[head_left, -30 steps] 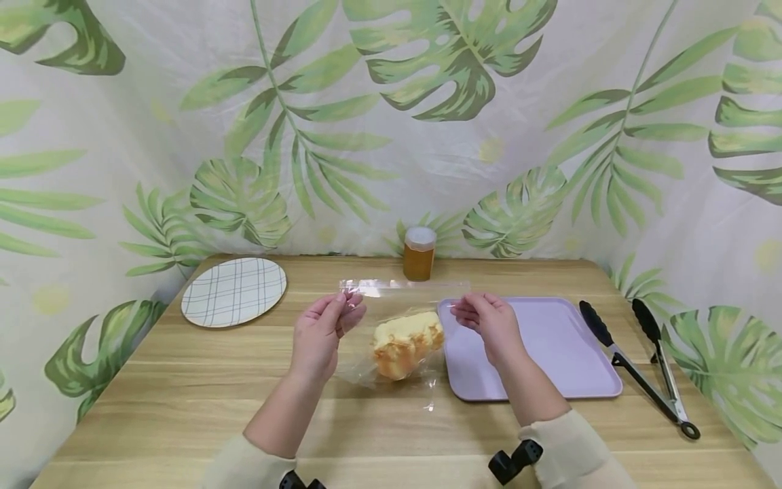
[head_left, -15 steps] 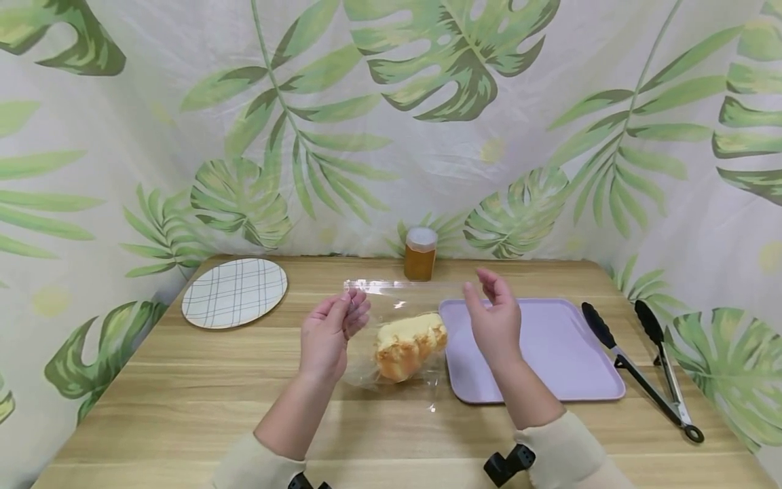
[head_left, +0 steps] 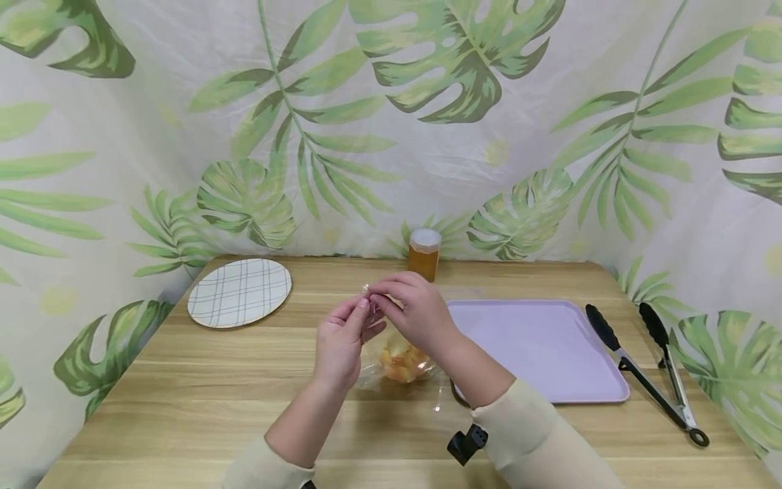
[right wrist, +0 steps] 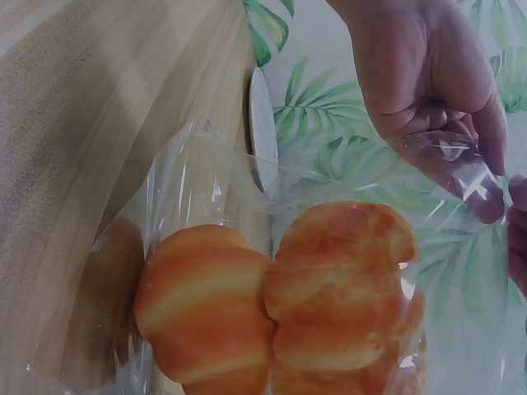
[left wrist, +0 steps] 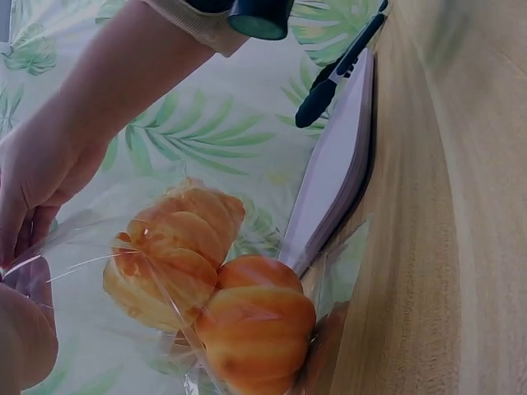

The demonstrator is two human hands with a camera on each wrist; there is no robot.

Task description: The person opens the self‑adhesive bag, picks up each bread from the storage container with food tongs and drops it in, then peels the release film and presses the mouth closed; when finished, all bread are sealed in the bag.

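A clear plastic bag hangs upright over the table with golden-brown bread inside; the bread shows as two rounded pieces in both wrist views. My left hand pinches the bag's top left corner between thumb and fingers. Reaching across the bag, my right hand pinches the top edge at that same corner, its fingertips right against the left ones. In the head view the right hand and wrist cover much of the bag and part of the bread.
Right of the bag lies a lilac tray, with black-and-silver tongs spread beside it. A checked oval plate is at the back left. Behind the hands stands a white-lidded amber jar. A leaf-patterned cloth hangs behind the table.
The right hand let go of the bag's top right corner, lifted with fingers spread, then moved left to pinch beside the left hand. The left hand kept its corner, shifting slightly right.
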